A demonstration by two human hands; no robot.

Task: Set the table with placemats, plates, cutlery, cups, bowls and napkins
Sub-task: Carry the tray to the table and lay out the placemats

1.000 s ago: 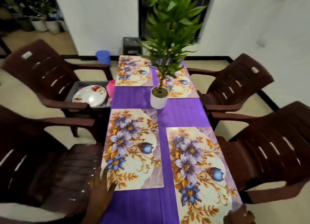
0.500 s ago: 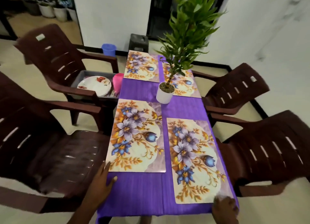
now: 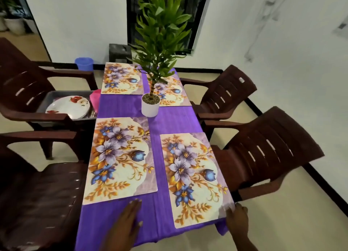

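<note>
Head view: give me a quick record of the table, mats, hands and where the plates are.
table: purple cloth, four floral mats laid
near mats: left mat; right mat
left hand: flat on cloth below left mat
right hand: at right mat's near corner, grip unclear
plates: stacked in grey tub on far-left chair
centre: potted plant

The purple tablecloth is cloth with a faint sheen and fine ribbing. The floral placemats look smooth and slightly glossy, perhaps laminated. The brown chairs are moulded plastic, semi-gloss. The plates are glossy; the white plant pot is smooth and matt.
</note>
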